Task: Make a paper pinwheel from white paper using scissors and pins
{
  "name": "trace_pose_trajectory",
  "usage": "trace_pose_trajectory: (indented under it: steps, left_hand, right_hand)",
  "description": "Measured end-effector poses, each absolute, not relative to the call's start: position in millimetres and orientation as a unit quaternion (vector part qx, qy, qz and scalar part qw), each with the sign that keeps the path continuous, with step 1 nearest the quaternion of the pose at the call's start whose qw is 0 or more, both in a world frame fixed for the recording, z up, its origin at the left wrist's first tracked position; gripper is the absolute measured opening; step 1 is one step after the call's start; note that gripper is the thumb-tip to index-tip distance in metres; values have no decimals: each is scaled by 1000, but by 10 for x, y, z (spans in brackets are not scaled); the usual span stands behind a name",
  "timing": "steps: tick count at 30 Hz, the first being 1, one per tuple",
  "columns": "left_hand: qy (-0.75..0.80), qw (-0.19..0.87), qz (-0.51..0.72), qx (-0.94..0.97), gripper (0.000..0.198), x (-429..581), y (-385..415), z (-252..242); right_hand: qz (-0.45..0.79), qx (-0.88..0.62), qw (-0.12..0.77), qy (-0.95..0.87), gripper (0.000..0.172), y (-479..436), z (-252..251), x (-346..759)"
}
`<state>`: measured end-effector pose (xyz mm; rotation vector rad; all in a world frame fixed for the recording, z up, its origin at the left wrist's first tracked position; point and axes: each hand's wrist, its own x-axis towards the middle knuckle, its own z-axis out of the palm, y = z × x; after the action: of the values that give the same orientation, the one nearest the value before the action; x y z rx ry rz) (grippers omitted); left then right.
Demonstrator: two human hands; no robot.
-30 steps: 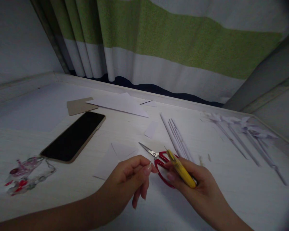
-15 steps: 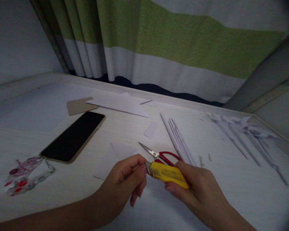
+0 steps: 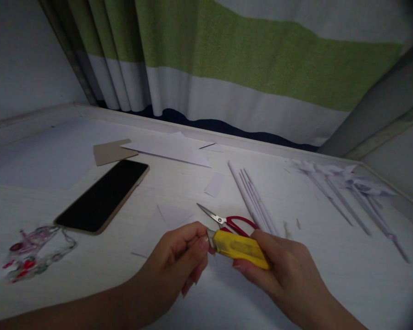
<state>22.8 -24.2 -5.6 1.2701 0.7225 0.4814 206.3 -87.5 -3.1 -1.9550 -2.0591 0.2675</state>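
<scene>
A yellow utility knife (image 3: 241, 247) is gripped in my right hand (image 3: 287, 268), its metal tip pointing left. At that tip, the thumb and forefinger of my left hand (image 3: 181, 256) are pinched together; whatever lies between them is hidden. Just beyond the knife, red-handled scissors (image 3: 241, 223) lie on the table with their blades toward the upper left. A creased white paper square (image 3: 151, 236) rests partly behind my left hand. Several thin rolled paper sticks (image 3: 249, 192) lie behind the scissors.
On the left lie a black-screened phone (image 3: 105, 197) and its beaded strap (image 3: 30, 256). Farther back are a grey-brown card (image 3: 113, 151), a folded white paper (image 3: 168, 149) and a small paper strip (image 3: 214, 184). Paper pinwheels on sticks (image 3: 351, 183) lie at right, before a curtain (image 3: 244, 59).
The view has shifted slightly. Both hands keep almost the same pose, with the knife tip still at my left fingertips.
</scene>
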Motion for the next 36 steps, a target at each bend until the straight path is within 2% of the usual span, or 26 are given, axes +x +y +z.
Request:
trace_pose_trajectory:
  steps: [21, 23, 26, 36]
  left_hand:
    - [270, 751, 242, 551, 23, 226, -227, -71]
    - [265, 742, 238, 568, 26, 187, -262, -56]
    - [247, 731, 194, 605, 30, 152, -293, -51]
    - [280, 745, 230, 561, 22, 229, -223, -164]
  right_hand:
    - [-21, -643, 173, -746, 45, -824, 10, 2130]
    - [-34, -667, 157, -727, 47, -788, 42, 2243]
    - [-136, -779, 169, -589, 50, -751, 99, 2435]
    - [8, -749, 157, -644, 44, -757, 4, 2285]
